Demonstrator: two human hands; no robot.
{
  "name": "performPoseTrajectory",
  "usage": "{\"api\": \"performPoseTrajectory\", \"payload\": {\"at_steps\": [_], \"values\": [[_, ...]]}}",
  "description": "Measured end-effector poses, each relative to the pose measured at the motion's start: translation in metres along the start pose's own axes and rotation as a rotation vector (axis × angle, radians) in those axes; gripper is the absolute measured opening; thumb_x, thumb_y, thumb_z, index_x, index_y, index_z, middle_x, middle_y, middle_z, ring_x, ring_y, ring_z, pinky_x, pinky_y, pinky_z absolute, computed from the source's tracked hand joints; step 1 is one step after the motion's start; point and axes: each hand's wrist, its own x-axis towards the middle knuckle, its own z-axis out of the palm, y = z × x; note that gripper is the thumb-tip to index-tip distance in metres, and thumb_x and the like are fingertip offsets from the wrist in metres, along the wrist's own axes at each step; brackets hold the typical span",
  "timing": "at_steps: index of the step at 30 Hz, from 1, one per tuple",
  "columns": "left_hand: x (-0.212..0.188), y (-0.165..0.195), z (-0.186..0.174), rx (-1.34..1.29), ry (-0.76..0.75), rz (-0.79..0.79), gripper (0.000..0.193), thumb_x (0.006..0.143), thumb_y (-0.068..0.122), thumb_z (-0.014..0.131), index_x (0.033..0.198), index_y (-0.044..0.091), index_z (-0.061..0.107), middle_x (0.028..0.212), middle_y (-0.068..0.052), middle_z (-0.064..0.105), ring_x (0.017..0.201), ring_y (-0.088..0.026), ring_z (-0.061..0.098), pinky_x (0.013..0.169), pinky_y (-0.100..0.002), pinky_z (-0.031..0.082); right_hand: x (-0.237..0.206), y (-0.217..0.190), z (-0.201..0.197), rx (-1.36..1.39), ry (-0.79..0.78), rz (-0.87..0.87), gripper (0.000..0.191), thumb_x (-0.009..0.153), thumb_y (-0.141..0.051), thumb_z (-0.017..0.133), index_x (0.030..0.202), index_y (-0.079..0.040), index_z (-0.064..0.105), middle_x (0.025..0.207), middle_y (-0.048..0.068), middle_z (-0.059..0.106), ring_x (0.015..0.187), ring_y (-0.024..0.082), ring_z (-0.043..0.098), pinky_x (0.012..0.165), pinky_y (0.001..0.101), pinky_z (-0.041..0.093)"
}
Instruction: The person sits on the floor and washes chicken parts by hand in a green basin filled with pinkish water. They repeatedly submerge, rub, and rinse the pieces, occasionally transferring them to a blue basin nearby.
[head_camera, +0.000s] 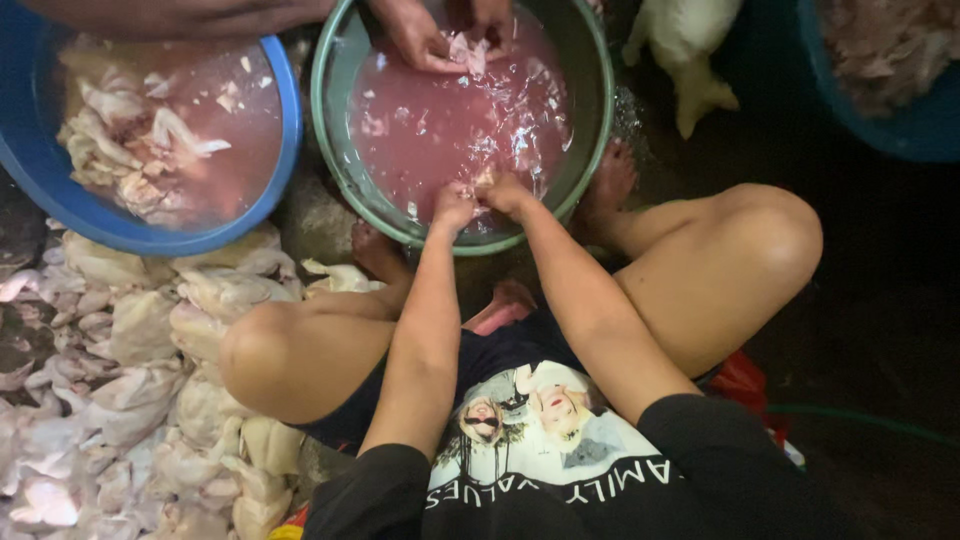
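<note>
I squat over a green basin (334, 150) filled with pinkish water. My left hand (452, 206) and my right hand (503, 192) are together at the basin's near edge, fingers closed on a small pale piece of chicken (484, 178) partly under the water. Across the basin another person's hands (425, 35) hold a pale piece of meat (468, 50) above the water.
A blue basin (280, 150) at the left holds reddish water and chicken pieces. A large heap of raw chicken pieces (130, 370) covers the floor at my left. A whole plucked chicken (685, 50) lies at the top right beside another blue tub (890, 130). A green hose (860, 420) runs along the dark wet floor.
</note>
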Motion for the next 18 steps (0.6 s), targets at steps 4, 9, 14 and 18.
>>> {"api": "performPoseTrajectory", "payload": {"at_steps": [4, 9, 14, 18], "values": [[-0.002, 0.008, 0.004, -0.05, -0.082, -0.144, 0.023, 0.092, 0.009, 0.071, 0.113, 0.001, 0.066, 0.084, -0.009, 0.07, 0.064, -0.015, 0.061, 0.051, -0.028, 0.047, 0.006, -0.002, -0.002, -0.729, 0.384, -0.017, 0.05, 0.097, -0.041, 0.064, 0.113, 0.006, 0.068, 0.116, 0.031, 0.068, 0.109, 0.044, 0.066, 0.096, 0.0492, 0.051], [-0.005, 0.016, 0.014, -0.399, -0.186, -0.168, 0.031, 0.093, 0.011, 0.068, 0.119, 0.006, 0.053, 0.09, -0.005, 0.065, 0.062, -0.01, 0.056, 0.051, -0.024, 0.046, 0.008, -0.01, -0.014, -0.368, 0.755, 0.069, 0.057, 0.103, -0.045, 0.049, 0.113, 0.007, 0.07, 0.115, 0.032, 0.068, 0.111, 0.047, 0.065, 0.097, 0.0518, 0.049], [-0.008, 0.023, 0.019, -0.477, -0.07, -0.117, 0.031, 0.097, 0.014, 0.071, 0.12, 0.005, 0.052, 0.096, -0.006, 0.062, 0.074, -0.012, 0.06, 0.063, -0.028, 0.051, 0.01, -0.013, -0.022, -0.085, 0.775, 0.233, 0.066, 0.102, -0.055, 0.047, 0.099, 0.006, 0.072, 0.109, 0.03, 0.069, 0.109, 0.044, 0.067, 0.094, 0.0488, 0.05], [-0.013, 0.033, 0.013, -0.495, -0.072, -0.197, 0.048, 0.094, 0.034, 0.07, 0.13, 0.009, 0.05, 0.112, -0.007, 0.063, 0.096, -0.019, 0.064, 0.086, -0.037, 0.056, 0.013, -0.009, -0.022, -0.055, 0.827, 0.079, 0.059, 0.103, -0.048, 0.052, 0.095, 0.005, 0.075, 0.1, 0.027, 0.073, 0.096, 0.04, 0.07, 0.09, 0.0473, 0.051]]}}
